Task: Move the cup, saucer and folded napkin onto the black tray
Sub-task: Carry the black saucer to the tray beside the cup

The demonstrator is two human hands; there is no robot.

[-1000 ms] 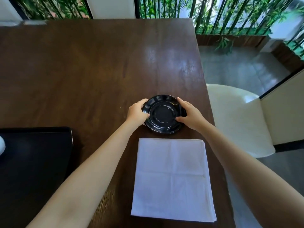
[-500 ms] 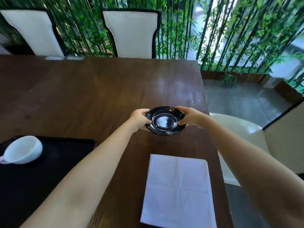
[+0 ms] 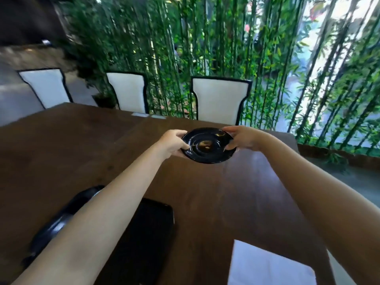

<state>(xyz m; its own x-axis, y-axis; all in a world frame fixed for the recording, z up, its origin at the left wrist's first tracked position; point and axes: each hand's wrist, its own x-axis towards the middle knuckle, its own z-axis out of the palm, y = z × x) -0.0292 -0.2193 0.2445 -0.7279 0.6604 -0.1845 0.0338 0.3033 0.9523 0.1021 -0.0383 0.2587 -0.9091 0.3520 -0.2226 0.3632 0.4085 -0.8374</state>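
I hold the glossy black saucer (image 3: 207, 145) in the air above the brown table (image 3: 82, 145), level, at arm's length. My left hand (image 3: 171, 143) pinches its left rim and my right hand (image 3: 243, 138) its right rim. The black tray (image 3: 148, 233) lies on the table near me, lower left of centre, and my left forearm hides much of it. The white folded napkin (image 3: 267, 266) lies flat at the lower right, near the table's front edge. The cup is hidden from view.
Three white chairs with black trim stand along the far side of the table, the nearest (image 3: 220, 99) right behind the saucer. A bamboo screen (image 3: 267, 58) fills the background. The table's right edge drops to a grey floor (image 3: 359, 182).
Both hands have lifted the saucer off the table and carried it up and away from me. The view has tilted upward, so the cup has left the picture.
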